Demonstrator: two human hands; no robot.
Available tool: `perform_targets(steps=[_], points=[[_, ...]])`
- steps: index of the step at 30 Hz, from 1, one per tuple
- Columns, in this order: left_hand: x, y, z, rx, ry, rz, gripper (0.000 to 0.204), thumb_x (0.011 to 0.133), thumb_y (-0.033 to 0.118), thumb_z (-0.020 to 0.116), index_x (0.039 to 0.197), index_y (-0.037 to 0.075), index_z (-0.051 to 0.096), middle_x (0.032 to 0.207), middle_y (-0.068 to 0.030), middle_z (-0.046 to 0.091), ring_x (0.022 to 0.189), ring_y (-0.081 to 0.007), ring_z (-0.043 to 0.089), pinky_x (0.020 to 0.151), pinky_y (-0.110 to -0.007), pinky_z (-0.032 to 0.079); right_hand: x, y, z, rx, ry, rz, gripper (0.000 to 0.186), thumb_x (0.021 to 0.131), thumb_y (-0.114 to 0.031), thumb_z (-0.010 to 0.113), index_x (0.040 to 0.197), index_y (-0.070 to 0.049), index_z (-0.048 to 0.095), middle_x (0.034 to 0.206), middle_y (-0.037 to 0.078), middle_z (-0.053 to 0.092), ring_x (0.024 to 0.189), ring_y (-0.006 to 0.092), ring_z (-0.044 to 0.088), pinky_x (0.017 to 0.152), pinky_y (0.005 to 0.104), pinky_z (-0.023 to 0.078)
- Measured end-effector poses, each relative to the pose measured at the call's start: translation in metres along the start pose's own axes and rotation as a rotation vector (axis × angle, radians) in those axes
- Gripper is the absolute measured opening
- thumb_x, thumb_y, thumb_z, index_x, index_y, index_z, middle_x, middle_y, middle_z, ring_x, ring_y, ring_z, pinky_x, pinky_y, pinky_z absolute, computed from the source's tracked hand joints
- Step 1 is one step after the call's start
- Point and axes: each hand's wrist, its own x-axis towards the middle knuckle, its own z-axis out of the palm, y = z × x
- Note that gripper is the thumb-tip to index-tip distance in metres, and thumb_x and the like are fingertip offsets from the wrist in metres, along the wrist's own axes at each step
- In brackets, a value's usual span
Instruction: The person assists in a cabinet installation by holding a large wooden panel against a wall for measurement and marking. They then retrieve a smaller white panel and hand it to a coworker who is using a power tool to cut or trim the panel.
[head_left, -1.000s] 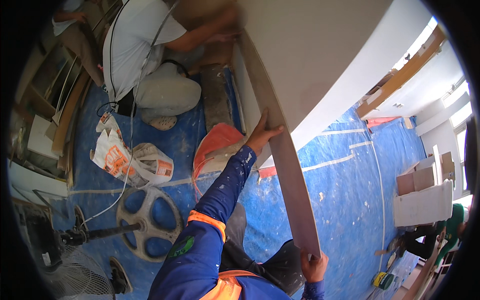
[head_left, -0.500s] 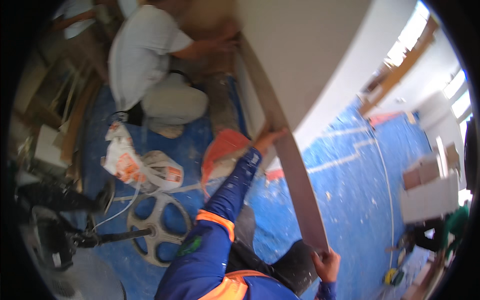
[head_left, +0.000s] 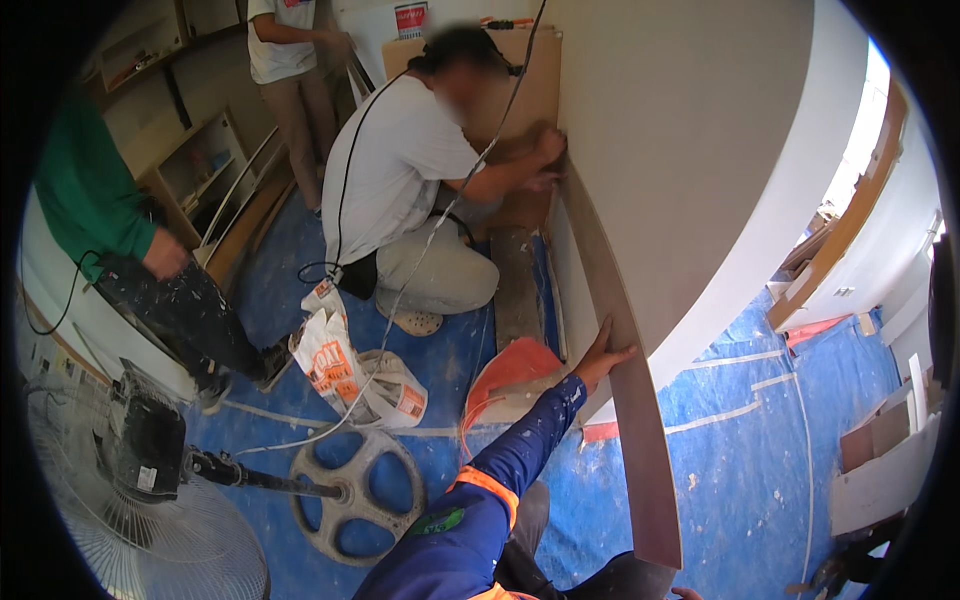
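Observation:
A long thin brown board (head_left: 640,450) slants along the base of a curved pale wall panel, its near end hanging past the panel's corner. At the board's left edge, my left hand (head_left: 600,362) grips it, with fingers spread onto its face. Only a sliver of my right hand (head_left: 687,594) shows at the bottom rim, beside the board's near end; its fingers are mostly hidden. At the far end of the board, a crouching co-worker in a white shirt (head_left: 395,180) has both hands (head_left: 548,160) against it.
A pedestal fan (head_left: 155,480) lies tipped at left, its round base (head_left: 355,500) on the blue floor sheet (head_left: 740,480). White-and-orange bags (head_left: 335,360) and a red sack (head_left: 510,375) lie nearby. A cable hangs across the view. Two other people stand at left and back.
My right hand has left the board's near end and dropped almost out of view. My left hand stays on the board. The view has shifted, showing more of the co-worker and the fan.

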Motion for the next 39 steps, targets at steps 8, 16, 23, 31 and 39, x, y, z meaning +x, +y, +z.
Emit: perform_targets(steps=[8,16,23,31,39], points=[[-0.002,0.005,0.001,-0.026,0.059,-0.022,0.112,0.085,0.032,0.08,0.161,0.009,0.001,0.161,-0.0216,0.023,0.146,-0.0314,0.032,0.115,-0.038,0.034,0.005,0.009,0.032,-0.042,-0.02,-0.1,0.046,0.084,-0.026,0.08,0.123,-0.006,0.066,0.081,0.012,0.072,0.069,0.0208,0.068,0.062,0.0356,0.052],[-0.006,0.005,0.005,-0.058,-0.014,-0.018,0.108,0.09,0.041,0.072,0.162,0.022,-0.007,0.165,-0.0198,0.014,0.148,-0.0374,0.024,0.115,-0.061,0.022,-0.01,-0.015,0.036,0.074,0.016,-0.063,0.052,0.082,-0.022,0.082,0.128,-0.01,0.059,0.079,0.011,0.069,0.066,0.0198,0.068,0.057,0.0352,0.054],[-0.007,0.009,0.008,-0.038,-0.009,-0.032,0.108,0.09,0.04,0.072,0.162,0.019,-0.006,0.165,-0.0199,0.015,0.149,-0.0375,0.021,0.115,-0.06,0.021,-0.011,-0.016,0.039,0.208,0.016,0.0,0.05,0.081,-0.023,0.082,0.125,-0.01,0.061,0.08,0.013,0.069,0.065,0.0226,0.068,0.059,0.0373,0.054],[0.003,-0.005,0.004,-0.028,0.062,0.01,0.115,0.084,0.035,0.081,0.161,0.01,0.0,0.158,-0.0227,0.029,0.143,-0.033,0.036,0.116,-0.04,0.033,-0.008,-0.01,0.045,0.038,0.067,-0.06,0.055,0.082,-0.025,0.082,0.13,-0.011,0.059,0.079,0.013,0.069,0.064,0.0255,0.068,0.059,0.0384,0.053],[-0.011,0.016,0.006,-0.033,0.056,-0.011,0.115,0.084,0.038,0.081,0.161,0.007,0.001,0.159,-0.0231,0.028,0.145,-0.0319,0.034,0.116,-0.038,0.033,-0.002,-0.075,0.052,0.084,0.165,-0.207,0.051,0.084,-0.034,0.079,0.122,-0.004,0.063,0.088,0.016,0.072,0.08,0.0326,0.071,0.073,0.0425,0.055]])
